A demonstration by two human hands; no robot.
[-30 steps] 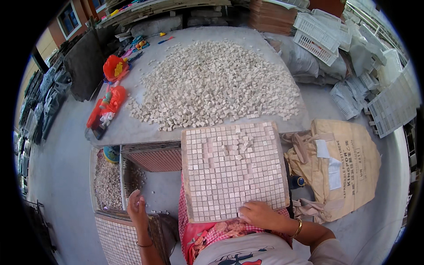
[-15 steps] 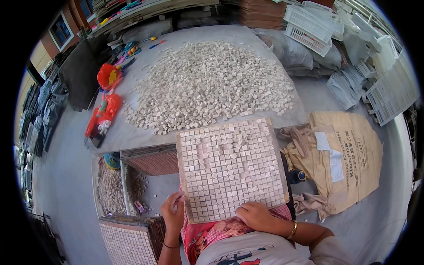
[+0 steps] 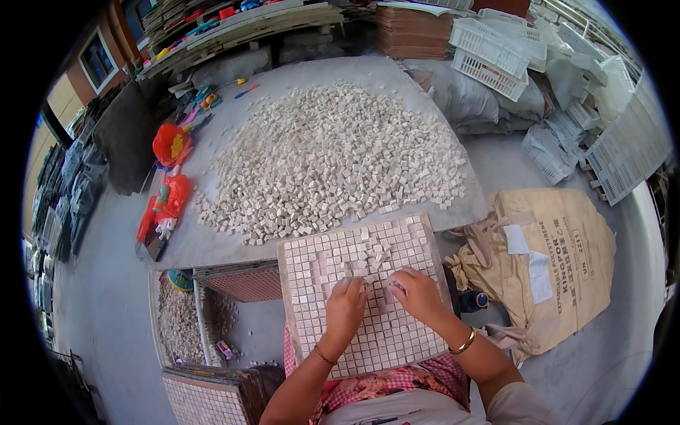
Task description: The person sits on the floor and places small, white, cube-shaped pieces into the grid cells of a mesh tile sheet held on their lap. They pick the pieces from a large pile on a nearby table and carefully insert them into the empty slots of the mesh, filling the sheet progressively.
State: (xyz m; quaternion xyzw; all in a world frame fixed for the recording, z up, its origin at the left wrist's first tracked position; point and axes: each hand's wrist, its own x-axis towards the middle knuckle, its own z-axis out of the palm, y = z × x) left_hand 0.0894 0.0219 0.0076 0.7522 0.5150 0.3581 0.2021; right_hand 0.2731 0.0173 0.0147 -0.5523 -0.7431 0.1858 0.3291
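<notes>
A square board [image 3: 285,265] with a raised rim lies tilted over my lap, its grid filled with small pale stone tiles, with some bare slots. Loose tiles [image 3: 376,253] sit heaped on its upper middle part. My left hand [image 3: 345,309] is over the board's middle, its fingers closed together just below that heap. Beside it, my right hand [image 3: 419,296] has its thumb and fingers curled in a pinch above the grid. Whatever either set of fingertips holds is too small or hidden to make out.
A large pile of pale tiles [image 3: 340,159] covers the table [image 3: 234,244] ahead. Red plastic bags [image 3: 172,198] lie at its left edge. Stacked tile boards [image 3: 205,400] stand lower left. At right are a dark bottle [image 3: 473,301], a beige sack [image 3: 559,283] and white crates [image 3: 489,60].
Both hands have left the board's lower edge and moved up over its middle, close together. My left hand has gone from the left rim to the right. The view has tilted slightly upward.
</notes>
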